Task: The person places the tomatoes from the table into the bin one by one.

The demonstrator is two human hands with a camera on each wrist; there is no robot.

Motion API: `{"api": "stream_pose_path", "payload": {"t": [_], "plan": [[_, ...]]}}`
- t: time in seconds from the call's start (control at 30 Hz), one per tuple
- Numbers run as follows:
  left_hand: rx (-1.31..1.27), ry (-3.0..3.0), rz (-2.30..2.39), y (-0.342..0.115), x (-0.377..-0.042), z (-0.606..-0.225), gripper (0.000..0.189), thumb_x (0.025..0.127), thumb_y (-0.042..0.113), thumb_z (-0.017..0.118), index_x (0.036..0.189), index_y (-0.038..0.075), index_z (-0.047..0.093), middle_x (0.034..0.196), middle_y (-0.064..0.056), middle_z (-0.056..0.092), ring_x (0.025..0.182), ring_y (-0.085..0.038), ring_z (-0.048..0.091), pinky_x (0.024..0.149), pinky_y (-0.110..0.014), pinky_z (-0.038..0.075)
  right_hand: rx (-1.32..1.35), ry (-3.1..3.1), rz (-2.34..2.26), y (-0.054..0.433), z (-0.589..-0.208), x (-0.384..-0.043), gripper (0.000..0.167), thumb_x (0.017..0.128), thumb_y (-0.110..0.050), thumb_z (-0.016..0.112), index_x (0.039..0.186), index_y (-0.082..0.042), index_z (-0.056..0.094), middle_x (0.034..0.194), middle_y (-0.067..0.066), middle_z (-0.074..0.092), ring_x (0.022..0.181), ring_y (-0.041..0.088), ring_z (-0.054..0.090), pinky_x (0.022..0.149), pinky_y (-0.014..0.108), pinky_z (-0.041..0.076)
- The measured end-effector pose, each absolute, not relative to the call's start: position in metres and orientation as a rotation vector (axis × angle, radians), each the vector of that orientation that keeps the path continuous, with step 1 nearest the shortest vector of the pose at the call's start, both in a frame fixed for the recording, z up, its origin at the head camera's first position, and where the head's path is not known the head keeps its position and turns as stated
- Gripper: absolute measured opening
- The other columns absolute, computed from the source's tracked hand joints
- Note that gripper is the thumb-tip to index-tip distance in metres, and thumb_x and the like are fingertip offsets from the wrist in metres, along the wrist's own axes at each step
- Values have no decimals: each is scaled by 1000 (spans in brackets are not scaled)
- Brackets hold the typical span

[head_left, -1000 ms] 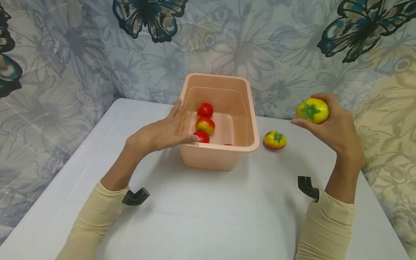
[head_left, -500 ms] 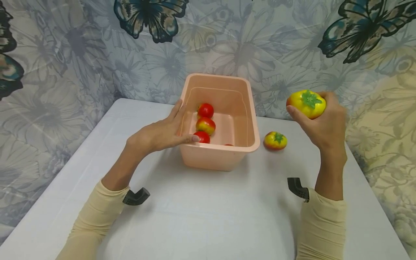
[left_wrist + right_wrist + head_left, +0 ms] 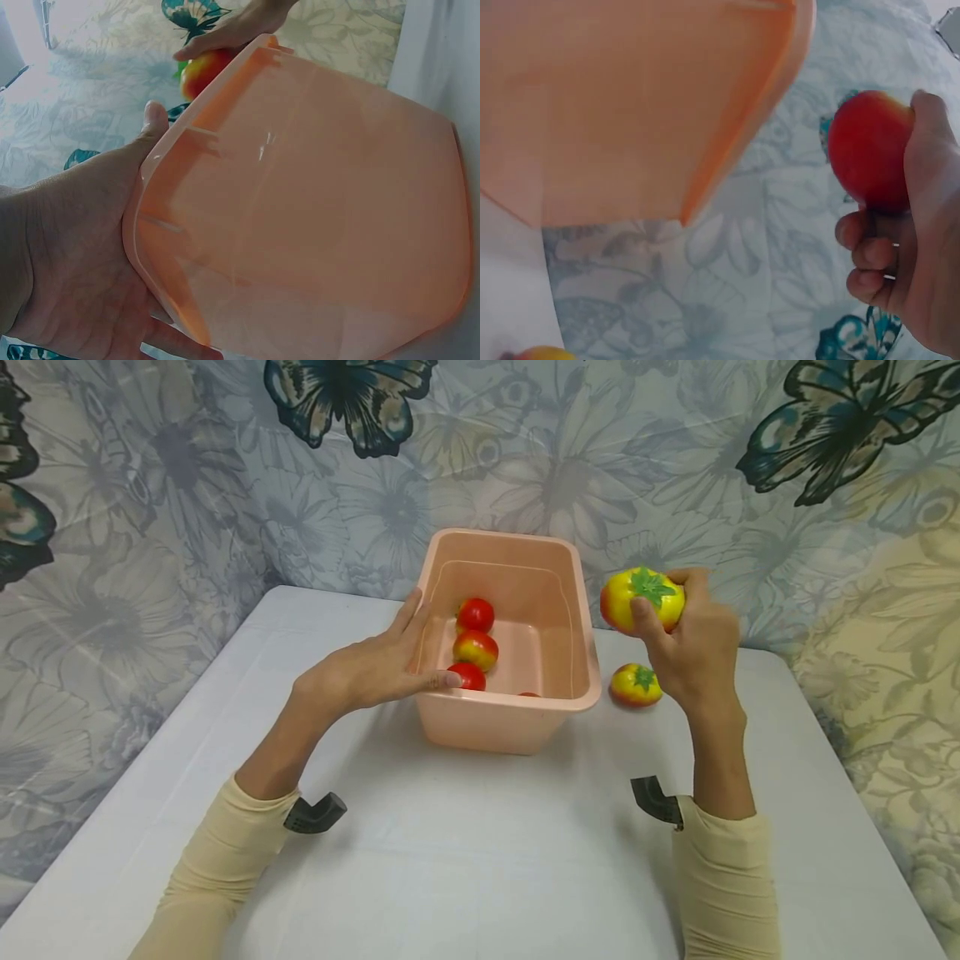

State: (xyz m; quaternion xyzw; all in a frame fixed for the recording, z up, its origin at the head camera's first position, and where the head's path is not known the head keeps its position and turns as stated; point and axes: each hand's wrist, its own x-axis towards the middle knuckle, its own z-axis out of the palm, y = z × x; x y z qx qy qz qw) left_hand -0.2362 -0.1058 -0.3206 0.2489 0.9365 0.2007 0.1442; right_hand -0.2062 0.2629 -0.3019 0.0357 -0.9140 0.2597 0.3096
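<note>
My left hand [image 3: 360,672] holds the near left corner of a peach plastic tub [image 3: 498,722], its thumb over the rim and fingers along the outer left wall. In the left wrist view, the tub's outer side [image 3: 337,195] fills much of the picture. Just right of the tub, my right hand [image 3: 693,639] grips a yellow-and-red tomato [image 3: 618,602] with a green leafy top, raised above the table. The right wrist view shows its red underside [image 3: 870,150]. Below it, a second tomato [image 3: 630,689] sits on the table. Several red and yellow tomatoes [image 3: 475,649] lie inside the tub.
A white-covered table [image 3: 450,860] bears the tub. Directly behind it hangs a floral cloth [image 3: 555,477] with butterflies, which also runs along both sides. A black wrist mount [image 3: 315,814] juts from the left sleeve, another mount [image 3: 656,799] from the right.
My right hand has moved left toward the tub with the tomato, now over the tomato on the table, and has turned it slightly. The left hand and tub stay in place.
</note>
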Motion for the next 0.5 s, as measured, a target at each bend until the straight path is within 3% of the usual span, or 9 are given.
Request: {"api": "stream_pose_path", "payload": {"t": [0.17,0.3,0.4,0.5], "plan": [[705,2700,578,-106,-236,-320,118,88,88,47,165,27,-19,173,7,-29,153,-37,42,97,-45,61,181,-2454,639,248,-305,-206,73,103,-59,41,133,7,52,92,28,68,71,40,59,62,35,47],[695,2699,589,-105,-236,-320,118,88,88,47,164,30,-21,173,7,-28,152,-38,43,98,-47,60,342,-2471,650,239,-310,-209,85,103,-70,38,139,6,45,93,28,67,69,41,59,63,44,50],[696,2701,585,-105,-236,-320,118,88,87,47,164,29,-21,174,7,-28,152,-38,43,100,-48,59,572,-2559,761,236,-314,-211,89,101,-73,40,149,1,31,115,30,63,90,42,62,84,54,54],[699,2701,581,-106,-236,-320,118,88,87,47,164,29,-21,174,6,-28,151,-38,45,97,-46,60,763,-2645,899,235,-317,-214,92,98,-72,44,156,-6,17,138,30,51,120,45,55,106,62,44]]}}
